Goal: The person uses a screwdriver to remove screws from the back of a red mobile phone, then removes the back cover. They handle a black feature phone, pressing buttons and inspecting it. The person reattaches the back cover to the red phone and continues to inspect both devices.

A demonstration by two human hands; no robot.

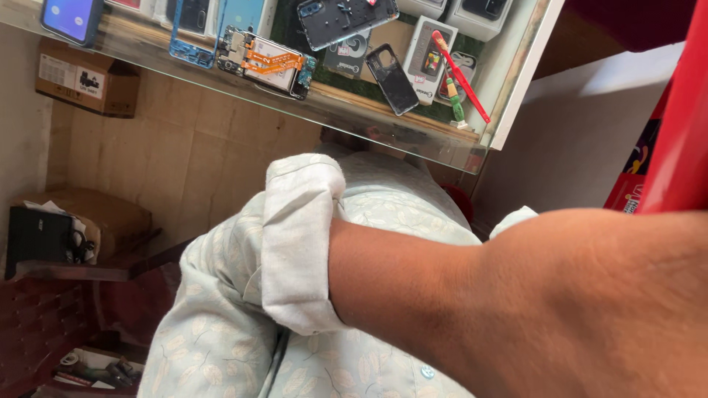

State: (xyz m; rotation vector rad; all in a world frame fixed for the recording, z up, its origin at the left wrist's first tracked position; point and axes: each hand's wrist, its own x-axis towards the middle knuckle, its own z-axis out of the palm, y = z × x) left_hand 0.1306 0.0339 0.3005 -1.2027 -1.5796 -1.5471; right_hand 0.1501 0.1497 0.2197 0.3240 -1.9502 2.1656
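A glass tabletop [383, 121] carries an opened phone [267, 63], a toothbrush [459, 74] and phone boxes [431, 51]. A bare forearm [516, 302] with rolled sleeve [299, 243] fills the view; both hands are out of sight, fingers' state unknown.

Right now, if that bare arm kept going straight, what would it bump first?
Cannot tell: the forearm runs off the right edge, its hand out of view. A red panel stands that side, depth unclear.

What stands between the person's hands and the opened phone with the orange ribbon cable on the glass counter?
Cannot tell: both hands are out of frame. Only a bare forearm with rolled white cuff shows, apart from the glass counter; the opened phone lies uncovered.
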